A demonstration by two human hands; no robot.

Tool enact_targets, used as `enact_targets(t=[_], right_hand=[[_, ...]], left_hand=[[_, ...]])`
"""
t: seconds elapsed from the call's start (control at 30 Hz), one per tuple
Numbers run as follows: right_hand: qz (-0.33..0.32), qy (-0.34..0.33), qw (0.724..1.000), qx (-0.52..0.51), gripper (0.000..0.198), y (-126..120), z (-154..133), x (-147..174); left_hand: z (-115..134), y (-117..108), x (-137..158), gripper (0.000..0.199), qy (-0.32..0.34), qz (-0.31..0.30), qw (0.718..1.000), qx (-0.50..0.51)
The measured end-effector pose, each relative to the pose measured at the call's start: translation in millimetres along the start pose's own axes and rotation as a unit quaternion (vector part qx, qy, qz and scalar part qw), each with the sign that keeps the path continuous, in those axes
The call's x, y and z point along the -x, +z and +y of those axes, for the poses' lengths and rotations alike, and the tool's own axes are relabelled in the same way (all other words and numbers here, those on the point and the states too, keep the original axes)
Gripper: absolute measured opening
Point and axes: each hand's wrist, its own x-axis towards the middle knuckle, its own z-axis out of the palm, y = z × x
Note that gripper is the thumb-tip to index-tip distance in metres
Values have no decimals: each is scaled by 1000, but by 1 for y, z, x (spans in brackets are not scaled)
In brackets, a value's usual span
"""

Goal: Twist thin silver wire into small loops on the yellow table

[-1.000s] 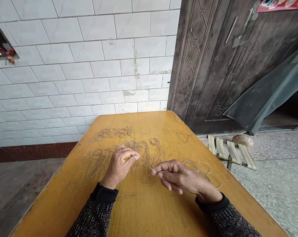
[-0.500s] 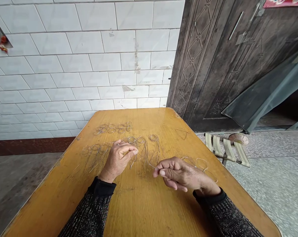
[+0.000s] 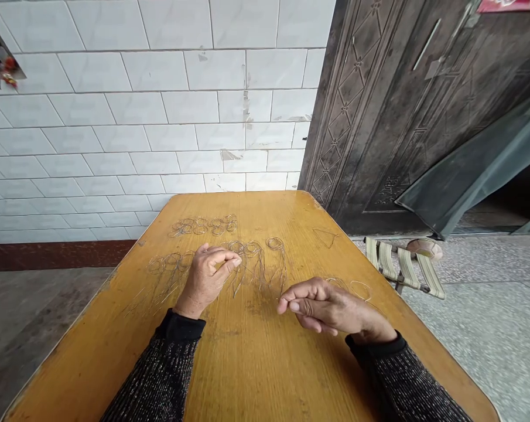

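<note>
Wire coils (image 3: 252, 248) lie in two rows on the left and middle of one table (image 3: 247, 375), too tangled to count, some hidden by the left hand (image 3: 203, 282); more sit behind the right hand (image 3: 325, 306), partly covered; both hands pinch thumb to forefinger, whether on wire I cannot tell; to the right, one stool (image 3: 407, 268) partly hides one ball (image 3: 425, 248).

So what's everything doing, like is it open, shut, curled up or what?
Left hand: pinched; anything held too thin to see
Right hand: pinched, likewise
Table: standing, scuffed
Wire rings: curled, lying on the table
Stool: unfolded
Curtain: slanted aside, dark gap showing
Door: can't tell whether open or shut
</note>
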Motion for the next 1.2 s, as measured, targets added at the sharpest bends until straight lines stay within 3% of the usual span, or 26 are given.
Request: enact_targets(t=[0.2, 0.37, 0.47, 0.77, 1.2], right_hand=[[35, 40, 995, 81, 35, 0, 0, -1], [-12, 68, 992, 101, 32, 1, -4, 3], [-37, 70, 994, 70, 32, 0, -5, 5], [-28, 9, 996, -82, 32, -3, 4, 2], [-8, -38, 987, -153, 34, -3, 12, 3]], left_hand=[[1, 1, 0, 15, 4, 31, 999, -14], [6, 2, -1, 14, 5, 8, 1000, -27], [7, 1, -1, 14, -1, -8, 1000, -16], [-4, 1, -1, 18, -16, 5, 1000, 9], [-2, -1, -2, 23, -38, 9, 999, 26]])
